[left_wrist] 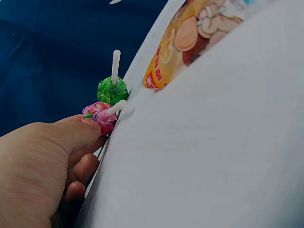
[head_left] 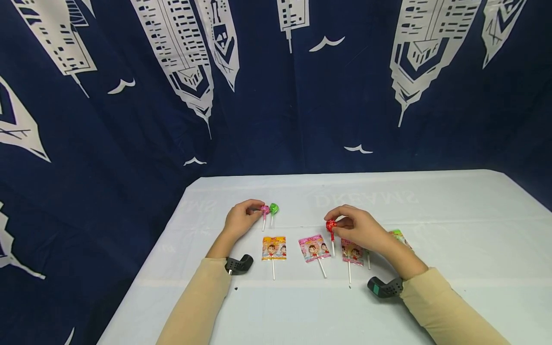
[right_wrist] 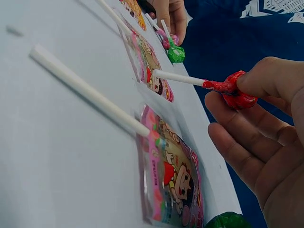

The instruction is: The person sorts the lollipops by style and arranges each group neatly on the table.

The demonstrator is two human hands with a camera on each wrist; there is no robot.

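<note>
My left hand (head_left: 241, 219) pinches the head of a pink-wrapped lollipop (left_wrist: 100, 117) between thumb and fingers, at the far left of the table. Right beside it is a green-wrapped lollipop (head_left: 273, 209), its white stick pointing toward me. In my right hand (head_left: 360, 229) a red-wrapped lollipop (right_wrist: 237, 90) is gripped by its head, stick downward, above the row of packets. Below that hand lies a pink flat-packed lollipop (right_wrist: 173, 173), partly covered by the hand in the head view. Another pink flat-packed lollipop (head_left: 315, 248) lies left of it.
An orange flat-packed lollipop (head_left: 273, 248) lies at the row's left end. A green packet (head_left: 401, 237) shows behind my right wrist. Another green-wrapped lollipop (right_wrist: 228, 220) peeks in at the bottom of the right wrist view. The white table (head_left: 302, 311) meets a dark blue printed curtain (head_left: 276, 120).
</note>
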